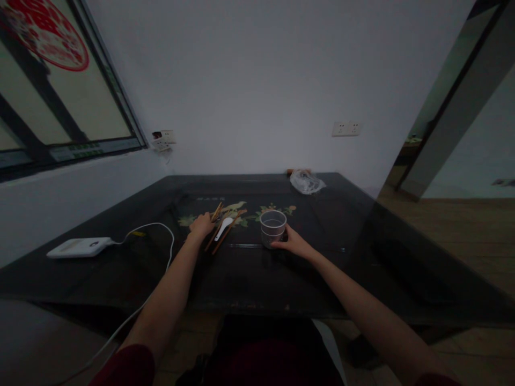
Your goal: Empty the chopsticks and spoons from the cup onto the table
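Note:
A clear plastic cup (273, 231) stands upright on the dark table. My right hand (295, 242) is closed around its right side, thumb in front. Farther left, my left hand (201, 226) has its fingers closed at wooden chopsticks (217, 210), whose ends stick out past the fingertips; the grip itself is partly hidden. Beside that hand lies a white spoon (223, 228), with another wooden chopstick (227, 234) slanting along its right side. One more stick shows to the left of the spoon, close to my fingers.
A white device (80, 247) with a white cable (171, 241) lies on the left of the dark table (249, 284). At the far edge, by the wall, rests a crumpled clear plastic bag (306, 182). A dark flat object (410, 271) lies toward the right.

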The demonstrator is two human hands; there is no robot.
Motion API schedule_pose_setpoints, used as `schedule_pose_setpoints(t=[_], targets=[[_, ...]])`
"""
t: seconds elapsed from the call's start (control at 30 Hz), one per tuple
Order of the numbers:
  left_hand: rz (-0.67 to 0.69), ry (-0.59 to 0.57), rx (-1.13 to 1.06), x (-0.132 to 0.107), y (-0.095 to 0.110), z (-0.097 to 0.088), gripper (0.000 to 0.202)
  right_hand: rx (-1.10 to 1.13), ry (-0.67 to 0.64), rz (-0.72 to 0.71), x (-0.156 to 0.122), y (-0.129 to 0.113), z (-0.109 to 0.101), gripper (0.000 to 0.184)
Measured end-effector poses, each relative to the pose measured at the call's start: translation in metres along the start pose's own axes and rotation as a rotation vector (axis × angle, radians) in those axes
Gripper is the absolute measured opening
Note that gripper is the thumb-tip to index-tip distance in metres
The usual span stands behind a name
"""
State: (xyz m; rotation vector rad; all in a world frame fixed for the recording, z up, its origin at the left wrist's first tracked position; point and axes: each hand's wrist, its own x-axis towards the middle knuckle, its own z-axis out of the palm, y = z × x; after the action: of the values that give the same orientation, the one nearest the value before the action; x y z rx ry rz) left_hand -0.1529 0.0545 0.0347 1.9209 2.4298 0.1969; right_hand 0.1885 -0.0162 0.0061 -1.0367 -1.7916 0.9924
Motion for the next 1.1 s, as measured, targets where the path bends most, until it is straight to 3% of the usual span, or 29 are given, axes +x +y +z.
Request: schedule_pose_setpoints(t=[0.13, 0.37, 0.9, 1.1], targets=[[0.021, -0.021, 0.003, 0.000, -0.003, -0.004, 0.054, 0.023, -0.011, -0.007, 0.001, 0.001, 0.000, 0.081], [0.031, -0.007, 0.042, -0.003, -0.001, -0.012, 0.033, 0.014, -0.011, -0.007, 0.001, 0.002, -0.001, 0.082], [0.086, 0.027, -0.003, -0.008, 0.010, -0.008, 0.044, 0.023, -0.014, 0.029, 0.003, 0.008, 0.000, 0.084], [0.071, 0.115, 0.005, 0.001, -0.005, -0.008, 0.039, 0.024, -0.009, 0.028, 0.002, 0.006, -0.001, 0.082]])
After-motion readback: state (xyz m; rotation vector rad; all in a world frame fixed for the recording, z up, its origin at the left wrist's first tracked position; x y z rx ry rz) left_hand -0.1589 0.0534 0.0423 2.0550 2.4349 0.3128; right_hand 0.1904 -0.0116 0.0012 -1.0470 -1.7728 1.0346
